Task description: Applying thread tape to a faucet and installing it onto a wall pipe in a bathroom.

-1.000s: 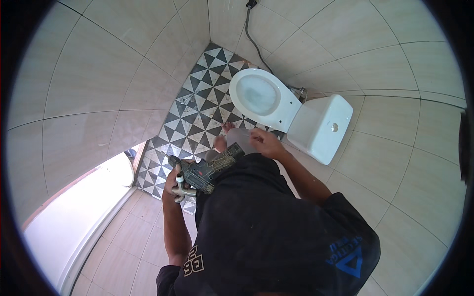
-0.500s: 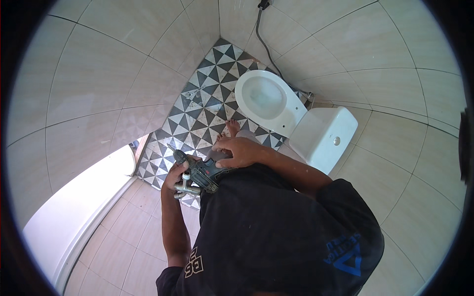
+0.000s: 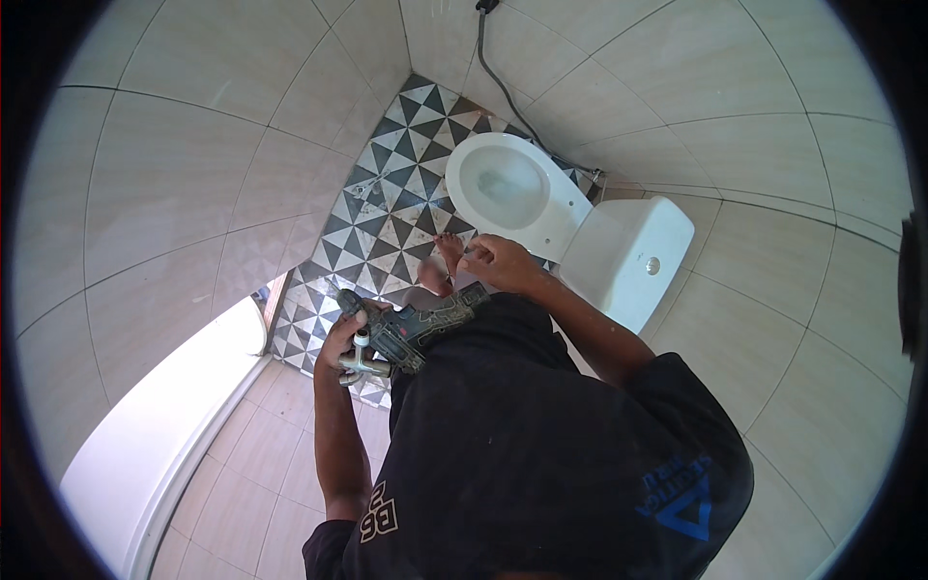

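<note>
A cordless drill (image 3: pixel 406 329), dark and worn, lies slantwise in front of my shirt, its bit end toward the left and its battery end toward the right. My left hand (image 3: pixel 343 338) is wrapped round the drill's front end. A shiny metal tap (image 3: pixel 362 365) with a white cap hangs at the same hand, against the drill's side. Off the drill, my right hand (image 3: pixel 503 263) hovers between the battery end and the toilet, fingers loosely bent and apart. Nothing can be made out in it.
The white toilet (image 3: pixel 498 227) with its cistern (image 3: pixel 643 256) stands ahead to the right. A grey hose (image 3: pixel 506 87) runs down the wall behind it. My bare feet are on the black-and-white tiled floor (image 3: pixel 382 237). A whitish tool-like item (image 3: pixel 365 186) lies near the left wall.
My right hand has come off the drill's handle and moved right and up, uncovering the battery end. My left hand keeps hold of the drill. The view has shifted slightly.
</note>
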The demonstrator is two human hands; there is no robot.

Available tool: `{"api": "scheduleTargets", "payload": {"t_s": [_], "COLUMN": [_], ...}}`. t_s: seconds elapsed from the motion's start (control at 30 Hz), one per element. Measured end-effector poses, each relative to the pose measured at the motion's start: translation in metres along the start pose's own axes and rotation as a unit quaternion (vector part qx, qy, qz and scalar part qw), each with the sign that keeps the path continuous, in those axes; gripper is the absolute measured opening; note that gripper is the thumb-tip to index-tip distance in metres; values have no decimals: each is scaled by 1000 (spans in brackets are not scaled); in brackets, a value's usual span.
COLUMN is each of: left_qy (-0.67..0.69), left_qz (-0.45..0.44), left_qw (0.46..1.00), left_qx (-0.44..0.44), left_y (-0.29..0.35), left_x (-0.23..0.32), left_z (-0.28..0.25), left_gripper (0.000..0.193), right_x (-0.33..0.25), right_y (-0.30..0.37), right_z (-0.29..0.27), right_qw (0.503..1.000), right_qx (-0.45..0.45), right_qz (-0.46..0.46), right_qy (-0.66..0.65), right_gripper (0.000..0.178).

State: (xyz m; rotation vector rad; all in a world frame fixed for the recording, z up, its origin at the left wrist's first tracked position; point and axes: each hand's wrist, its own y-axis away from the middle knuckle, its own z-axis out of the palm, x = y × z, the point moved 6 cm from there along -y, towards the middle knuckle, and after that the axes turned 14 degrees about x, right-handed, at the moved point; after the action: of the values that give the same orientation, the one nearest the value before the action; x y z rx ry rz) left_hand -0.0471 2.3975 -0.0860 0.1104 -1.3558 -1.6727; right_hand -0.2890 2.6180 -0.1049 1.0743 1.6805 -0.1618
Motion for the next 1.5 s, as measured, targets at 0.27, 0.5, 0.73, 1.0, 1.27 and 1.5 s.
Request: {"api": "scheduleTargets", "payload": {"t_s": [0.27, 0.5, 0.73, 1.0, 1.27, 1.5], "left_qy": [-15, -29, 1, 119, -62, -198], "left_qz": [8, 10, 63, -28, -81, -162], "left_qw": [1000, 999, 997, 991, 975, 917], "left_qx": [-3, 16, 46, -60, -200, -305], "left_y": [-1, 18, 44, 4, -69, -156], "left_x": [-5, -21, -43, -71, -33, -69], "left_z": [-7, -14, -23, -8, 143, 337], "left_gripper": [53, 55, 59, 56, 57, 60], "right_x": [39, 15, -1, 87, 229, 323], "right_y": [34, 45, 37, 65, 188, 219], "right_z": [29, 48, 53, -46, -243, -305], "right_qw": [999, 966, 995, 974, 725, 703], "right_qx": [2, -61, -20, 221, 651, 631], "right_qz": [51, 139, 16, 17, 128, 272], "right_qy": [-10, -208, -92, -42, 187, 183], "right_gripper": [41, 35, 33, 29, 37, 60]}}
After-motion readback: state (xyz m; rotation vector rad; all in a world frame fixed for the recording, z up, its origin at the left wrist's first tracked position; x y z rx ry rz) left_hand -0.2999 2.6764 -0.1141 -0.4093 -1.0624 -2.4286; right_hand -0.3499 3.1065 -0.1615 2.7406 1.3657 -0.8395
